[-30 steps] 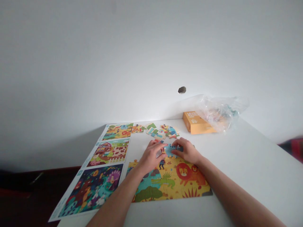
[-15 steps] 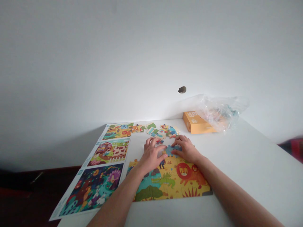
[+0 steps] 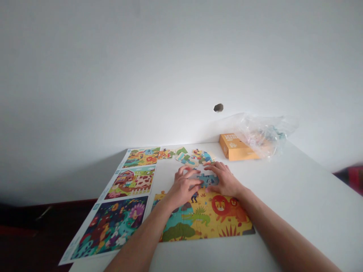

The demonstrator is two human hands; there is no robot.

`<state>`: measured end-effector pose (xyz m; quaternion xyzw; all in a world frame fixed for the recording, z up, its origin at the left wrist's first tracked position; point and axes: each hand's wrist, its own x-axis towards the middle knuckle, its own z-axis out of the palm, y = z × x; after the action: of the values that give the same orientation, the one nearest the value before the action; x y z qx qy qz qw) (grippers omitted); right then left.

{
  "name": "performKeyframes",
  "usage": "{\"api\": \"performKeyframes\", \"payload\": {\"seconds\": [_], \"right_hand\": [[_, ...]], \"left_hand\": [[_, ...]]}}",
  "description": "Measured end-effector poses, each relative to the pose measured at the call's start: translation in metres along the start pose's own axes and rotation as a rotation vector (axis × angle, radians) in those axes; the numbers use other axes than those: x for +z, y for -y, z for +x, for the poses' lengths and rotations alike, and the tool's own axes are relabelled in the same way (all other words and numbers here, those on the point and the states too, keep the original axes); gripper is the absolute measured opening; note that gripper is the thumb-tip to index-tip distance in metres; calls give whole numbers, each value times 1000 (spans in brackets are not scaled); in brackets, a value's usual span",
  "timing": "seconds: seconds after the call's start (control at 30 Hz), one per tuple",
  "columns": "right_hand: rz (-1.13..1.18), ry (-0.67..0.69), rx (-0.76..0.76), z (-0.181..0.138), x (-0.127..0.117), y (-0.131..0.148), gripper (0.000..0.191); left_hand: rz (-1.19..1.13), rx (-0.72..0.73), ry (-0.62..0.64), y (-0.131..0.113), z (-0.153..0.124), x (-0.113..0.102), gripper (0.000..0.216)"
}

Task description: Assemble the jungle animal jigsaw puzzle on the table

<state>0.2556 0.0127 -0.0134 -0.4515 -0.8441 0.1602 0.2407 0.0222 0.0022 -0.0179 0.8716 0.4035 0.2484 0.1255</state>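
A partly assembled jigsaw puzzle (image 3: 198,217) with lions and a crocodile on yellow lies flat on the white table. At its far edge sits a blue puzzle piece (image 3: 208,180) with part of an elephant on it, between my hands. My left hand (image 3: 184,187) is at the left side of this piece, fingers spread, fingertips touching or very near its left edge. My right hand (image 3: 225,180) arches over the right side, thumb and fingers apart. Whether its fingertips touch the piece is hard to tell. Several loose puzzle pieces (image 3: 183,152) lie beyond my hands.
To the left lies a printed sheet (image 3: 85,241) with three pictures, one matching the puzzle. An orange puzzle box (image 3: 236,149) stands at the back right, with a clear plastic bag (image 3: 268,134) on it. The white wall (image 3: 170,94) behind has a hole (image 3: 218,107).
My right thumb and index finger have spread wider, uncovering more of the blue piece. My left fingers have shifted slightly right along its edge. The rest of the puzzle stays put.
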Motion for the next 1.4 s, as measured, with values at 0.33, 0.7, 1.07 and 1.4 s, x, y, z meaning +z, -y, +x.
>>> {"api": "performKeyframes", "payload": {"seconds": [0.33,0.7,1.07,1.4], "right_hand": [[-98,39,123,5,8,0,70],[-121,-23,287,13,12,-9,42],[-176,-20,320,11,8,-2,21],[-84,198,-188,-10,-5,41,42]], "left_hand": [[-71,7,5,6,2,2,20],[-93,-66,44,7,4,0,23],[-107,-65,-5,10,2,2,23],[-153,-77,-192,18,1,6,39]]}}
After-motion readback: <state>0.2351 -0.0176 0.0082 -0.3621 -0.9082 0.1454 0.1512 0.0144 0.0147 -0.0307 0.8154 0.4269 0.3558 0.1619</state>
